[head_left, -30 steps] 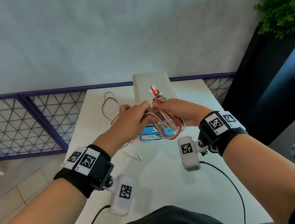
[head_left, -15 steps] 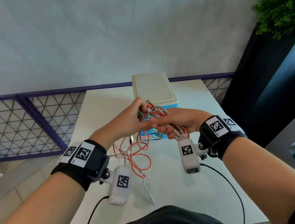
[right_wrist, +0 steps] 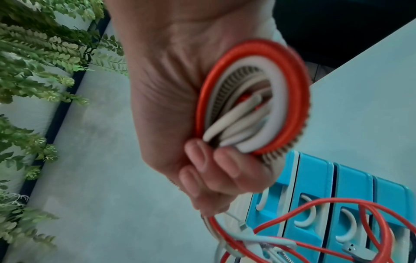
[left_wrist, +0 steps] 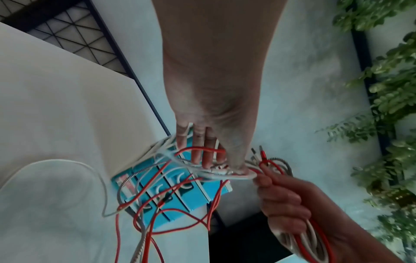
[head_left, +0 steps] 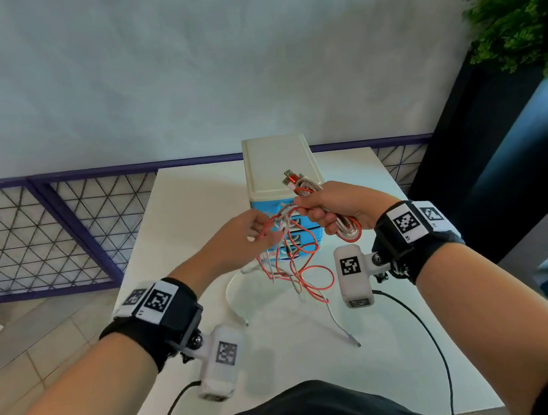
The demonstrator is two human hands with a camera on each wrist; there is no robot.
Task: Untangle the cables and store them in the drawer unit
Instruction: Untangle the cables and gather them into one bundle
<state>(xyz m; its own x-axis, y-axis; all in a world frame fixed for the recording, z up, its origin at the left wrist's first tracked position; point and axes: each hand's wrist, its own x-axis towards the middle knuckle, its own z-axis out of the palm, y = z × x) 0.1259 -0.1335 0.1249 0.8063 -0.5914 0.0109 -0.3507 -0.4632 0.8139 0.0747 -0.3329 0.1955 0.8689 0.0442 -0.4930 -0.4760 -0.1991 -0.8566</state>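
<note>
My right hand (head_left: 329, 209) grips a coiled bundle of red, white and grey cables (right_wrist: 252, 99), with USB plugs (head_left: 291, 179) sticking up above the fist. Loose red and white strands (head_left: 299, 266) hang from the bundle down to the table. My left hand (head_left: 251, 232) pinches the tangled strands (left_wrist: 216, 170) just left of the right fist. Behind both hands stands the drawer unit (head_left: 278, 169), cream on top with blue drawer fronts (right_wrist: 315, 195) that are all closed.
The white table (head_left: 176, 212) carries the trailing white cable ends (head_left: 345, 333). A purple mesh railing (head_left: 38, 236) runs behind the table on the left. A leafy plant (head_left: 524, 11) on a dark planter stands at the right.
Both hands have lifted the cables off the table in front of the drawer unit and drawn slightly apart. More red and white strands now hang loose between them.
</note>
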